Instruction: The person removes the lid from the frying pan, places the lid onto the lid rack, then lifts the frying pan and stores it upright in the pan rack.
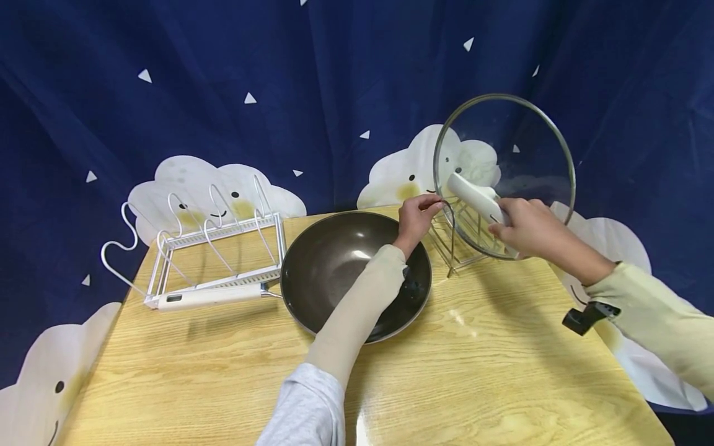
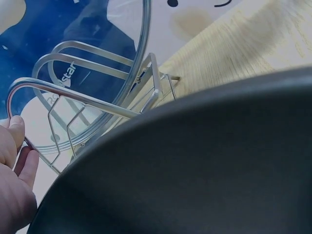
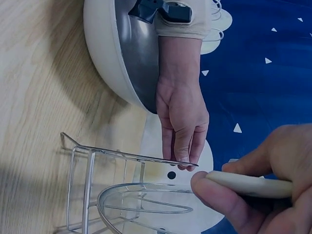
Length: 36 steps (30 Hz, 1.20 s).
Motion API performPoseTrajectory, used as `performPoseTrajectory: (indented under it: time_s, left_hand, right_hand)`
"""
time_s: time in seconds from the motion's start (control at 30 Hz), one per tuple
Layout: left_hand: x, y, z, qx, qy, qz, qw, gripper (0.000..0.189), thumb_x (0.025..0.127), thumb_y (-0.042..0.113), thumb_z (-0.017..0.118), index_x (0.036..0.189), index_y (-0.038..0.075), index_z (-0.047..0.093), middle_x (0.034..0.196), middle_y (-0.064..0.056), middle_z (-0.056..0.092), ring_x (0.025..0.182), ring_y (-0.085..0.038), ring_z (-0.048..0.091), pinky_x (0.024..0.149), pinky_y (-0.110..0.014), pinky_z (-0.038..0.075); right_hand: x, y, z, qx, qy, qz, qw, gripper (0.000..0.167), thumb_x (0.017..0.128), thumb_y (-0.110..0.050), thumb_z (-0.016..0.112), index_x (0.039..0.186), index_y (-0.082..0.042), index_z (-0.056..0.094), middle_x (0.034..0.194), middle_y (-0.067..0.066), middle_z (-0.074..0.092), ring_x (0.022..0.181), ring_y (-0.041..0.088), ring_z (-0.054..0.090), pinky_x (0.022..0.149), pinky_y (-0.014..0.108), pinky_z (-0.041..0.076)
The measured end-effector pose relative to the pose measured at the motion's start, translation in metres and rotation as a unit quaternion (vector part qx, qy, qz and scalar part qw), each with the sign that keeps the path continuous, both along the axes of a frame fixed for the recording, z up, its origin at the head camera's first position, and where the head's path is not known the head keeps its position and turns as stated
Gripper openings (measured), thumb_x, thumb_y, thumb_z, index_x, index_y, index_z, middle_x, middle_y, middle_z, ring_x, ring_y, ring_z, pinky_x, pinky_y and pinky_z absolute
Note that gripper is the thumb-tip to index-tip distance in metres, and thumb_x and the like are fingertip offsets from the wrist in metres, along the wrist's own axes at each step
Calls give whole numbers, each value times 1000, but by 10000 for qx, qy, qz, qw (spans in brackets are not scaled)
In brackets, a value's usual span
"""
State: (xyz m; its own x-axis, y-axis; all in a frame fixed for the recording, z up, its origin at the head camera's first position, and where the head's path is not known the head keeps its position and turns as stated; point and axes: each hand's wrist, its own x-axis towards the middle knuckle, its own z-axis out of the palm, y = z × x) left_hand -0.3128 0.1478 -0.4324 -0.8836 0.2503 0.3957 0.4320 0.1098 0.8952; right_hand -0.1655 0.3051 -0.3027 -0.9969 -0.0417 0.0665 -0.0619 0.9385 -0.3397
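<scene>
With its fingers and thumb, my left hand (image 1: pixel 414 222) pinches the curved top of a metal wire lid rack (image 1: pixel 453 270) at the table's back right. My right hand (image 1: pixel 528 227) grips the long white handle (image 1: pixel 475 197) of a round glass lid (image 1: pixel 515 142) with a metal rim. The lid stands on edge, its lower rim between the bars of the rack (image 2: pixel 105 101) in the left wrist view. Beneath my left forearm sits a dark wok (image 1: pixel 334 263), its white handle (image 1: pixel 217 298) pointing left. In the right wrist view, the left fingertips are at the rack's outer bar (image 3: pixel 141 158).
A white wire rack (image 1: pixel 262 272) with several wavy dividers stands at the back left, behind the wok's handle. The wooden table (image 1: pixel 474 378) extends toward the front. A dark blue curtain (image 1: pixel 334 80) with clouds and white triangles hangs close behind.
</scene>
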Motion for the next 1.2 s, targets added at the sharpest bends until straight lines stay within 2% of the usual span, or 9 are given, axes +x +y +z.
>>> performPoseTrajectory:
  time_s: [0.1,0.23,0.33,0.43,0.7,1.2]
  left_hand:
    - [0,-1,1,-2,18,21,10000,16,94,7,74,108,1,78,102,-6,78,90,-8,70,78,-16,53]
    - [-2,1,1,-6,-113,22,9999,17,94,7,74,109,1,77,105,-9,77,94,-15,72,80,-17,53]
    - [-4,3,-1,-75,-192,59,9998,17,94,8,73,109,1,78,106,-11,77,96,-20,72,80,-18,53]
    - [-5,4,-2,-162,-160,108,9997,16,95,9,73,108,2,78,105,-11,77,97,-21,72,79,-16,51]
    - [-5,4,-2,-200,-146,181,9995,16,95,12,74,108,4,79,104,-8,78,96,-18,72,77,-14,50]
    - [-6,5,-5,-269,-213,223,9992,17,96,13,73,109,5,79,106,-7,78,99,-18,72,78,-15,49]
  right_hand:
    - [-2,1,-2,10,21,41,10000,24,94,-15,67,104,5,61,86,23,67,61,26,64,44,33,52]
    - [-6,1,-4,27,10,92,10000,22,95,-16,67,101,4,60,83,21,66,58,24,63,43,33,52]
    - [-9,1,-6,209,128,148,9996,21,94,-17,67,97,3,61,81,18,66,59,25,62,47,35,51]
    - [-11,0,-8,423,300,204,9984,20,92,-18,69,92,1,61,78,15,66,61,27,61,52,38,47]
    - [-19,0,-10,542,420,214,9974,18,91,-16,68,89,0,61,76,14,65,62,29,60,54,40,46]
    - [-26,-3,-14,552,260,136,9980,17,90,-16,68,88,0,61,75,13,64,63,29,61,55,42,46]
